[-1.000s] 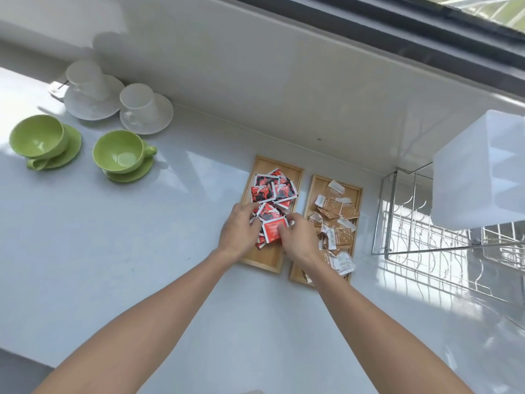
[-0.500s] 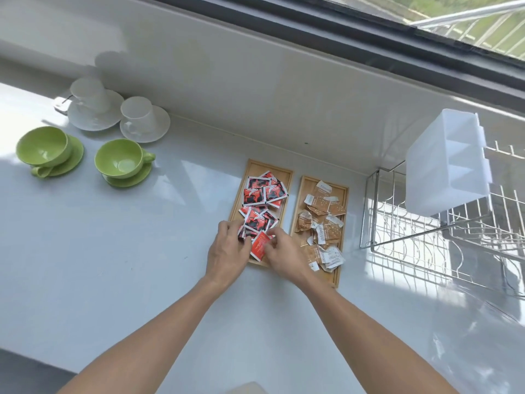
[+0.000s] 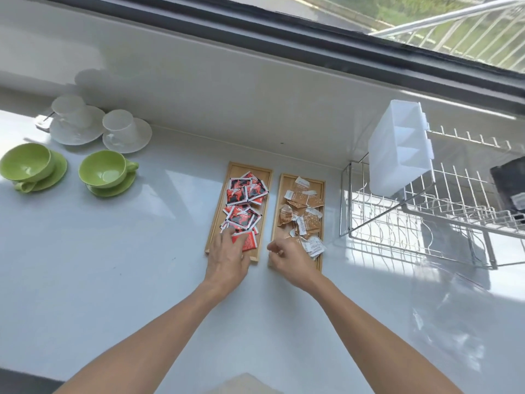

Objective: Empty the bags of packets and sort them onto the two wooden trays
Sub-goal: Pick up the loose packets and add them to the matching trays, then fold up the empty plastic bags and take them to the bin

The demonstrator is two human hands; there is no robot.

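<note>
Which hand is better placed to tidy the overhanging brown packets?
Right, probably. The right hand sits over the near end of the right wooden tray, beside the brown-and-white packets overhanging its edge. The left hand rests on the red packets.

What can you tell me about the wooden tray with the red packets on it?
The tray is a long, shallow rectangle of pale wood with a low raised rim. It lies flat on the white counter, beside a matching tray that holds brown packets. Red, black and white packets are heaped along it, overlapping. The left hand rests over its near end, fingers touching the nearest packets.
</note>
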